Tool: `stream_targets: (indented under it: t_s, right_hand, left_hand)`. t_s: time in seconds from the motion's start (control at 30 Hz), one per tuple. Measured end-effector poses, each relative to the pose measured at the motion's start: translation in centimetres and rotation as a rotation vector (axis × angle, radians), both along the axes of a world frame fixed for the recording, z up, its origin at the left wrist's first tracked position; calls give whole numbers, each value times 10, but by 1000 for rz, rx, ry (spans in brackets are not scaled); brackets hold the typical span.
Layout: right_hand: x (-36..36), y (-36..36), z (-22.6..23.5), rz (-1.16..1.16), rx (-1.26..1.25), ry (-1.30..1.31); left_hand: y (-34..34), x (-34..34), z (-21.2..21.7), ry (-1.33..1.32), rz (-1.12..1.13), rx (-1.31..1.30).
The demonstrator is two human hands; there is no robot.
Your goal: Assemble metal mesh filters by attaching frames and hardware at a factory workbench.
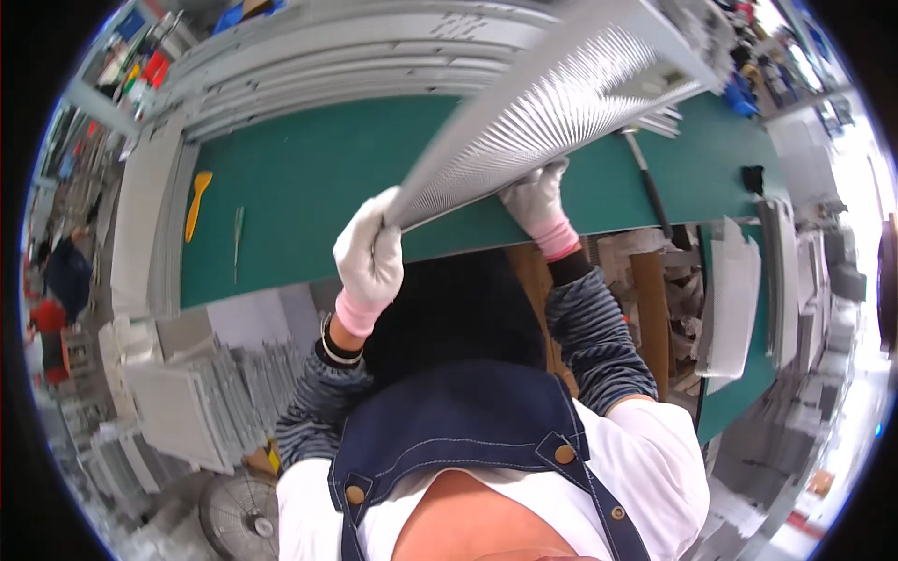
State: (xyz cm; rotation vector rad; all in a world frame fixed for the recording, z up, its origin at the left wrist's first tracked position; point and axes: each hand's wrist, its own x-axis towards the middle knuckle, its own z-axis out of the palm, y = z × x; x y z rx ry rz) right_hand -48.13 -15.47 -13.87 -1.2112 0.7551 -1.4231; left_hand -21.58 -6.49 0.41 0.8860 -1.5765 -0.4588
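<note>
A long silvery panel with a ribbed, shiny face and a pale frame (538, 112) is held up at a slant over the green work table (309, 178). My left hand (369, 251), in a white glove with a pink cuff, is closed round the panel's near left corner. Along the lower edge, my right hand (540, 198), gloved alike, grips the panel from beneath; part of its fingers is hidden behind it. To the right of that hand lies a hammer-like tool with a black handle (652, 192), its head partly covered.
A yellow scraper-like tool (197, 206) and a thin rod-like tool (238, 245) lie on the table's left. Metal profiles (374, 58) are stacked along the back. Many framed panels (182, 411) stand at lower left, near a fan (245, 514). White sheets (730, 299) are at right.
</note>
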Motion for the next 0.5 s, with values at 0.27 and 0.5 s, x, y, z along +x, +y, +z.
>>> stream_targets:
  t_s: [0.27,0.5]
  right_hand:
    - [47,30,77,107,-17,734]
    - [-55,-10,86,14,-409,1218]
  left_hand:
    - [33,106,-5,109,516,75]
    - [170,301,48,368,1526,89]
